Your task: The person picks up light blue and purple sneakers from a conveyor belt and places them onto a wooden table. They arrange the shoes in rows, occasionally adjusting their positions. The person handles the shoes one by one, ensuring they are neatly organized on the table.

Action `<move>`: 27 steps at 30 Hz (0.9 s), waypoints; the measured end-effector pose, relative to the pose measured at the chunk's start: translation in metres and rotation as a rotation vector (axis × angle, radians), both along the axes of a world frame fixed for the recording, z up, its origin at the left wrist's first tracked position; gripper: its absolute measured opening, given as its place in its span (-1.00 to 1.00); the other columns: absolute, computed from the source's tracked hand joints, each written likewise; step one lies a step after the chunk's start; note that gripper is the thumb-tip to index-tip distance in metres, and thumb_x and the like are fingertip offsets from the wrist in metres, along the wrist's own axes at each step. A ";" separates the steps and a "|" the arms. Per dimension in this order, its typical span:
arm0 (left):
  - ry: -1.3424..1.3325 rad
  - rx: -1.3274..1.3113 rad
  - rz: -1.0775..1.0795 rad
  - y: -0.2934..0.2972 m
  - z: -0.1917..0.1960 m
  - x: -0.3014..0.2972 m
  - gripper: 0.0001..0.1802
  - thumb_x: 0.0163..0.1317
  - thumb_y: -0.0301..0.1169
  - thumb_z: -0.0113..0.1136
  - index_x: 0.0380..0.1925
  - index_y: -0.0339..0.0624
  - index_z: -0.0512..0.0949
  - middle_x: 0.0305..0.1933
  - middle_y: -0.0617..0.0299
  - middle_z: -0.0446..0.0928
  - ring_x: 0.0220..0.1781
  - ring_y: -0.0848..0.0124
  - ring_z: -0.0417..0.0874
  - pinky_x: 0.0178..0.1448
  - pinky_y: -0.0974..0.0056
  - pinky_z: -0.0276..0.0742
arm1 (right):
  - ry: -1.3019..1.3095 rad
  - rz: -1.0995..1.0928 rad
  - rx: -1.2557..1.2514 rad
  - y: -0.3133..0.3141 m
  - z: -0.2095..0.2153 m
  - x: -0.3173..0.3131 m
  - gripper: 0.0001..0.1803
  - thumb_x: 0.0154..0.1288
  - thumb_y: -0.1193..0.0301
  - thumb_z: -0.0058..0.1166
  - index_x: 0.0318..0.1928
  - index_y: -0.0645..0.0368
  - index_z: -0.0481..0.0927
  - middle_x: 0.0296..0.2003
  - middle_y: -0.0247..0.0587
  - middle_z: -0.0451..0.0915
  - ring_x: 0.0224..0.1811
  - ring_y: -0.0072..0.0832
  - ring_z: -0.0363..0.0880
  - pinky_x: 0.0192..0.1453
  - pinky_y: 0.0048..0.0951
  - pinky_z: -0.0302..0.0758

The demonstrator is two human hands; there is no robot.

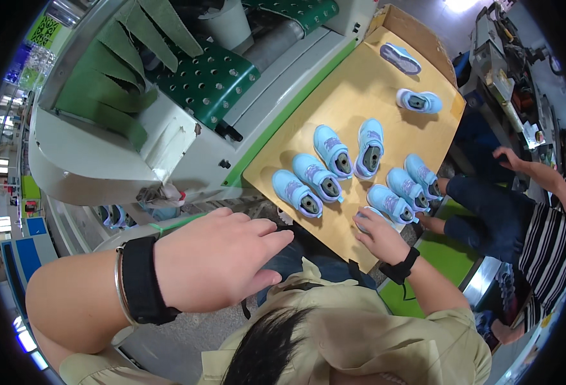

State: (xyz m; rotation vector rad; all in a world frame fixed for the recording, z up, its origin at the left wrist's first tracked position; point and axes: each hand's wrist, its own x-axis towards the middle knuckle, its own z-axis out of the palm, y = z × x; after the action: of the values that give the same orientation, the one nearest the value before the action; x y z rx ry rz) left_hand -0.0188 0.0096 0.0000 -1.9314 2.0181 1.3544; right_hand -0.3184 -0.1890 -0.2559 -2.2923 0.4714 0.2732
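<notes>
My left hand (pixel 212 260) is held in the air left of the board, empty, with its thumb apart from the loosely bent fingers. My right hand (pixel 385 240) reaches over the board's near right edge. Its fingers are curled over a light blue shoe (pixel 360 221), which is mostly hidden beneath them. Just beyond it, three light blue shoes with purple straps, one of them this shoe (pixel 391 204), stand close together. Left of these, more such shoes stand upright, among them this one (pixel 297 194). Dark inserts show in their openings.
The tan board (pixel 334 237) adjoins a machine with a perforated green belt (pixel 212 83) and hanging green flaps (pixel 113 77). At its far end, one shoe (pixel 400 59) lies on its side near another (pixel 419 101). A person in a striped shirt (pixel 549 250) is close on the right.
</notes>
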 end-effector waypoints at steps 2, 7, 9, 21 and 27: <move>-0.010 0.027 -0.008 -0.001 0.002 -0.001 -0.39 0.45 -0.12 0.14 0.34 -0.30 0.39 0.19 -0.09 0.55 0.18 -0.10 0.57 0.30 -0.04 0.44 | -0.028 0.062 -0.102 0.010 -0.012 -0.008 -0.48 0.31 0.37 0.28 0.26 0.23 0.55 0.37 0.18 0.40 0.47 0.08 0.31 0.51 -0.09 0.33; -0.001 0.028 -0.007 -0.002 0.004 0.000 -0.38 0.46 -0.11 0.12 0.35 -0.32 0.39 0.20 -0.11 0.54 0.19 -0.11 0.56 0.32 -0.04 0.43 | -0.005 0.114 -0.204 0.017 -0.016 -0.011 -0.44 0.27 0.33 0.33 0.26 0.19 0.55 0.40 0.15 0.37 0.50 0.17 0.25 0.53 0.00 0.29; -0.002 0.034 -0.001 -0.002 0.005 0.000 -0.38 0.47 -0.11 0.12 0.35 -0.33 0.40 0.20 -0.11 0.55 0.20 -0.11 0.56 0.33 -0.04 0.44 | -0.014 0.097 -0.134 0.011 -0.016 -0.007 -0.44 0.29 0.33 0.31 0.27 0.19 0.54 0.38 0.18 0.39 0.48 0.17 0.27 0.52 -0.01 0.30; -0.010 0.000 -0.001 -0.005 0.005 0.002 -0.39 0.44 -0.12 0.17 0.33 -0.30 0.41 0.17 -0.08 0.57 0.13 -0.06 0.61 0.26 0.00 0.48 | -0.237 -0.769 0.115 -0.203 -0.032 0.102 -0.05 0.28 0.10 0.41 0.50 0.29 0.23 0.29 0.19 0.48 0.31 -0.14 0.49 0.29 -0.21 0.48; 0.001 -0.031 -0.003 -0.005 0.001 0.006 -0.38 0.44 -0.10 0.18 0.33 -0.29 0.41 0.22 -0.06 0.55 0.10 -0.03 0.63 0.25 0.03 0.50 | -0.139 -1.188 0.120 -0.348 -0.087 0.149 0.36 -0.02 -0.09 0.57 0.54 0.35 -0.02 0.36 0.28 0.36 0.38 0.02 0.43 0.37 -0.12 0.48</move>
State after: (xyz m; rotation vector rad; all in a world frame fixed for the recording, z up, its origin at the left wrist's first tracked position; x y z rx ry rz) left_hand -0.0131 0.0043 0.0013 -1.9389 2.0538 1.3324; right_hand -0.1696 -0.5366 -0.3426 -1.5490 1.5506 -0.4317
